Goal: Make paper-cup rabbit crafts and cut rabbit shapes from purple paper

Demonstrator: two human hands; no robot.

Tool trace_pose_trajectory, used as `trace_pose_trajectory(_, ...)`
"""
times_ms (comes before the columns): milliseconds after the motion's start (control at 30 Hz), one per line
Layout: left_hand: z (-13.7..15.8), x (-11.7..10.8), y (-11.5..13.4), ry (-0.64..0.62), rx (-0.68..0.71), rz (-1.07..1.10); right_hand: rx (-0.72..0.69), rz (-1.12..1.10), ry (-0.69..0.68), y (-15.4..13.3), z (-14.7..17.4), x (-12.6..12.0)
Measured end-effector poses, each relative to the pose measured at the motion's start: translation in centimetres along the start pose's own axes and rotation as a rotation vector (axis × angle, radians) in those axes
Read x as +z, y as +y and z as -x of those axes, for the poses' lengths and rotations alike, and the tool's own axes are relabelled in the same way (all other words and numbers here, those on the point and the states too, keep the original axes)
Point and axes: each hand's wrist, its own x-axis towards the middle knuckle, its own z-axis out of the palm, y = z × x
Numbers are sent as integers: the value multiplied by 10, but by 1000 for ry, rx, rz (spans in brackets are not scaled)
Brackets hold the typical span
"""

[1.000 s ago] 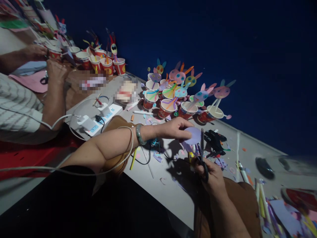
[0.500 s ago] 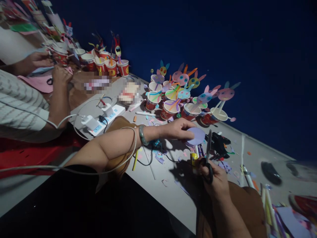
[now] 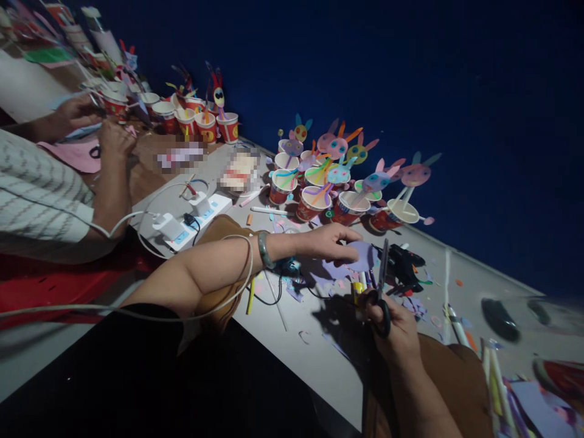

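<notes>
My left hand point(image 3: 326, 243), with a bangle at the wrist, is at a round purple paper disc point(image 3: 366, 257). Its thumb lies over the disc's near edge and the index finger is stretched above; the fingers behind the paper are hidden. Black-handled scissors point(image 3: 383, 298) are in my right hand point(image 3: 398, 334), fingers through the handles, blades pointing up just right of the disc. A glue stick with a yellow band point(image 3: 358, 292) is beside the scissors. Behind them on the table is a black tool point(image 3: 406, 267), perhaps a glue gun.
Paper cups point(image 3: 312, 204) with paper animal figures stand along the back. A power strip point(image 3: 205, 222) and a white cable running over my left forearm are at left. There a co-worker's hands point(image 3: 114, 137) are working. Purple scraps point(image 3: 294, 292) litter the table.
My left index finger has lifted away from the thumb, and the purple disc sits slightly lower and more tilted. More purple paper shows beneath my left hand. The scissors have hardly moved.
</notes>
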Motion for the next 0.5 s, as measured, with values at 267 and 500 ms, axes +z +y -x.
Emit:
trace_pose_trajectory(267,-2,1,-8,-89,-114,-125,11,-7,59,4,0,4)
trace_pose_trajectory(500,-4,-4,-5,150,-166,-176,-66,23,169,9,0,3)
